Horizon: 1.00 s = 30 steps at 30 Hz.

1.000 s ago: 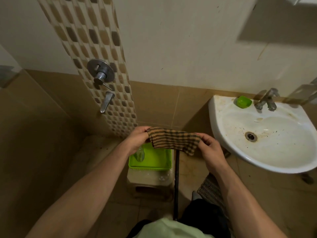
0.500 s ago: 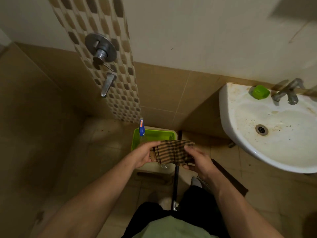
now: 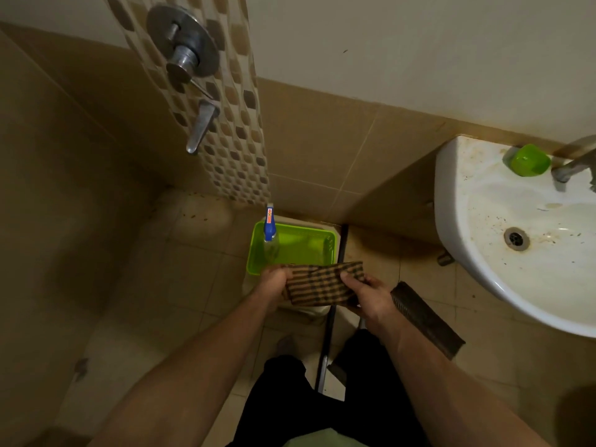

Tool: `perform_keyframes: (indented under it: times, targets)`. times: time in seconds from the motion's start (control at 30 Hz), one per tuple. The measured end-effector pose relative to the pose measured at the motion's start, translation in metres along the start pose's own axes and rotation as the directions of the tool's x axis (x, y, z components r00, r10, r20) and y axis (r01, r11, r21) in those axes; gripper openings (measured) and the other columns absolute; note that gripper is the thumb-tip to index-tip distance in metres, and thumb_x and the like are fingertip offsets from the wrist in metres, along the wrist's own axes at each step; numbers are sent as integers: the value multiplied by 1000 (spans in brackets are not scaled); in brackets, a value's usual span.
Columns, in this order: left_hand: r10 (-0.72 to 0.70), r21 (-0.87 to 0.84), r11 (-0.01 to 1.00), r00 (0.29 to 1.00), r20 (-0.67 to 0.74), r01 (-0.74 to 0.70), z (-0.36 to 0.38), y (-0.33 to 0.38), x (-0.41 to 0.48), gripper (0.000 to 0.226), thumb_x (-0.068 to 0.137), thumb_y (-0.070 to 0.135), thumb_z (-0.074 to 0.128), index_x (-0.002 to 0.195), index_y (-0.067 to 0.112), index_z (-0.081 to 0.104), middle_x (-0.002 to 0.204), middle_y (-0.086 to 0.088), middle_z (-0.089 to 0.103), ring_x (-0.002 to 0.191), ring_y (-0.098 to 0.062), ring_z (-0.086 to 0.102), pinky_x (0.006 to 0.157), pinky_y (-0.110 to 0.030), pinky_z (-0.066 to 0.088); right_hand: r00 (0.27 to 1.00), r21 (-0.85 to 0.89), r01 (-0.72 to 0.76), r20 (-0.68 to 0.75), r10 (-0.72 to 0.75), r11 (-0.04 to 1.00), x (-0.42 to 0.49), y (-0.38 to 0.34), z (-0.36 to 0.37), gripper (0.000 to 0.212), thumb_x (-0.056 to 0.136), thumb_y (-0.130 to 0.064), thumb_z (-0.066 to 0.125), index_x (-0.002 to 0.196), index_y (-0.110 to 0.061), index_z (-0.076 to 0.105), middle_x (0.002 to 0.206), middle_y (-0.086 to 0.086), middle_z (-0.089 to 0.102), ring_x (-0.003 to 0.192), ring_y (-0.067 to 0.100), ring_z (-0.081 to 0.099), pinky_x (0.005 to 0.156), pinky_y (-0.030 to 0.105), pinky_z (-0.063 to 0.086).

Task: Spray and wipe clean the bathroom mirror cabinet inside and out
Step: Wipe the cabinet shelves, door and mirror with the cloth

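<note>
Both hands hold a folded striped cloth above a green tray: the left hand grips one end, the right hand pinches the other. A spray bottle stands seemingly inside the tray.

A brown striped cloth is held by 2 hands: its left edge is gripped by the left hand, its right edge pinched by the right hand. Beyond it, a blue-headed spray bottle is stood in a green tray. On the stained sink at right, a green lump, possibly soap, is seen.
</note>
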<state>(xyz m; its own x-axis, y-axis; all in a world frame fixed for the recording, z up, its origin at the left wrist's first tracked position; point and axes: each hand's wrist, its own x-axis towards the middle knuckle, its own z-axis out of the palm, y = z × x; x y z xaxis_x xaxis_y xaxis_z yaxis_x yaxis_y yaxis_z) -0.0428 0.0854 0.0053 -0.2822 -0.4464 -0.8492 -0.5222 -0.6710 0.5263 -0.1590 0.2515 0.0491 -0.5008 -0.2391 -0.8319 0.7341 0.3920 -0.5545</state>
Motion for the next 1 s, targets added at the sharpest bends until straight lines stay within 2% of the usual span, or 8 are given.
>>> perform_keyframes:
  times: [0.1,0.17,0.3,0.53,0.63,0.73,0.83,1.0]
  targets:
    - [87,88,991,990,109,-97,-3,-6,6,18,82,3,78,98,9,71,93,-8,75,84,-22,71,78,-35,59,994,-31,-89,67,91,996,9,1,1,25,96,-36,71,115,-18,70,111,5,76,104,24,71,82,42,61]
    - [140,174,973,988,69,-150,-3,-6,10,31,79,-4,79,108,1,70,102,-13,73,93,-26,70,87,-39,58,994,-61,-81,67,85,995,19,3,3,15,100,-22,67,114,-19,70,115,7,76,104,26,72,88,49,62]
    - [172,211,965,983,-64,-155,0,-2,27,21,90,-1,68,109,5,71,107,-14,73,103,-31,69,93,-44,56,996,-148,-4,87,17,989,45,-2,7,27,98,4,61,111,-17,70,112,8,76,99,25,74,80,42,64]
    - [134,95,989,969,-209,-116,12,-8,57,17,92,8,70,109,8,69,112,-16,71,106,-34,68,93,-51,56,993,-296,98,94,-73,950,104,-16,23,39,97,8,56,126,-16,68,116,4,71,105,21,70,76,30,63]
    - [8,-46,999,981,-193,-17,23,-15,67,16,89,-3,70,103,3,68,110,-16,69,102,-33,67,88,-48,57,979,-497,202,93,-180,844,126,-18,28,40,94,6,59,127,-14,68,116,2,71,108,22,68,86,32,61]
    - [-75,-161,986,985,-158,50,36,-20,73,20,89,-10,66,85,9,62,102,-16,66,91,-29,64,71,-38,55,946,-665,310,147,-288,680,143,-26,30,40,92,1,61,129,-14,68,117,2,70,104,19,65,84,28,55]
    - [-119,-165,982,981,-150,94,45,-25,85,11,89,-4,68,91,5,63,103,-16,66,80,-24,64,51,-28,55,903,-757,411,261,-342,508,167,-37,33,40,92,0,58,130,-12,67,122,8,71,110,26,66,91,30,53]
    - [-154,-136,982,973,-170,132,58,-36,113,22,89,0,71,77,11,55,86,-10,65,71,-22,63,50,-28,55,832,-785,538,436,-342,307,195,-40,47,46,91,-1,53,132,-16,66,127,8,71,116,27,65,90,23,45]
